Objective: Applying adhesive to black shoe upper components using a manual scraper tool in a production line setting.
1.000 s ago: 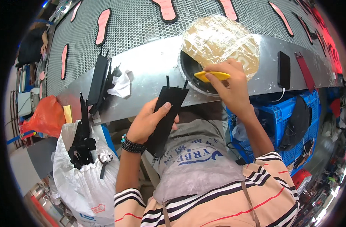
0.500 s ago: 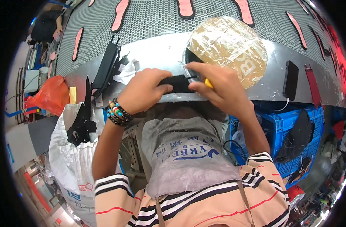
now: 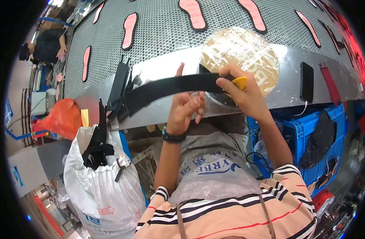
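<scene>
My right hand (image 3: 246, 93) is closed on one end of a long, curved black strip (image 3: 174, 85). A small yellow tool (image 3: 239, 83), its kind mostly hidden, is held in the same hand. From there the strip stretches left over the metal ledge. Just beneath and behind its middle is my left hand (image 3: 185, 109), fingers apart and palm partly turned up; the strip hides part of the fingers. More black strips (image 3: 119, 81) lie in a stack on the ledge, near the held strip's free end. A round, tape-covered cardboard lid (image 3: 240, 55) sits beyond my right hand.
Pink, black-edged insoles (image 3: 193, 15) lie on the mesh conveyor (image 3: 158, 36) beyond the metal ledge (image 3: 276, 95). A phone (image 3: 306, 81) and dark red strip (image 3: 330, 83) are at right, above a blue crate (image 3: 306, 135). A white sack (image 3: 104, 187) holds black scraps. Another person (image 3: 49, 46) is far left.
The black strip now extends leftward from my right hand. My left hand has let go, opened and turned over. A small dark piece now shows over the white sack. The insoles have shifted in view.
</scene>
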Motion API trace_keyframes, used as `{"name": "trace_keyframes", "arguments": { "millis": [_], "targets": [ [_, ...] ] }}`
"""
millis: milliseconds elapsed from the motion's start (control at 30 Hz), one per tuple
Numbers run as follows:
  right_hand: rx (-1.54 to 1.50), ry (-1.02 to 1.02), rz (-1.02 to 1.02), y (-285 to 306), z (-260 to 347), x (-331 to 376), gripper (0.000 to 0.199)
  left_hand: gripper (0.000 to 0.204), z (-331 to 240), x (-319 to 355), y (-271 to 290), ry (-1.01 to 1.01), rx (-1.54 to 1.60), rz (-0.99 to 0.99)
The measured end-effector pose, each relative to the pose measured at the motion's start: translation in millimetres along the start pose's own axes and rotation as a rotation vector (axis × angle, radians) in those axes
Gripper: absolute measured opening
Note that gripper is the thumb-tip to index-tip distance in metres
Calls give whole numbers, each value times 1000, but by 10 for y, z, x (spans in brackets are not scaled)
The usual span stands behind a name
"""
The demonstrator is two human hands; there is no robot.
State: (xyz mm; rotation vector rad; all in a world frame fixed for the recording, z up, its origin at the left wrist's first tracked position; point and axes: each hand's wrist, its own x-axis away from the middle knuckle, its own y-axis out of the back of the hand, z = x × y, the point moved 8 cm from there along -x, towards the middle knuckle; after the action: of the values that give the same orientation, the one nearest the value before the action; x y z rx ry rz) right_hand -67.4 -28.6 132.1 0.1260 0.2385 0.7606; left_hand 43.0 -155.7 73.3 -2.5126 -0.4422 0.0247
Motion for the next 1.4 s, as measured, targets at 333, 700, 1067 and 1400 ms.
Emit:
{"name": "trace_keyframes", "arguments": {
  "millis": [333, 700, 1067, 1400],
  "targets": [
    [-75, -136, -167, 189, -163, 188, 32, 23, -410, 198, 771, -182, -157, -529],
    [-535, -6, -187, 404, -440, 376, 42, 25, -55, 505, 1035, -55, -30, -540],
    [-89, 88, -292, 381, 193, 463, 20, 40, -415, -780, 505, -181, -84, -186],
    [394, 50, -78, -48, 103, 486, 18, 26, -296, -1239, 333, 21, -212, -162]
  ]
}}
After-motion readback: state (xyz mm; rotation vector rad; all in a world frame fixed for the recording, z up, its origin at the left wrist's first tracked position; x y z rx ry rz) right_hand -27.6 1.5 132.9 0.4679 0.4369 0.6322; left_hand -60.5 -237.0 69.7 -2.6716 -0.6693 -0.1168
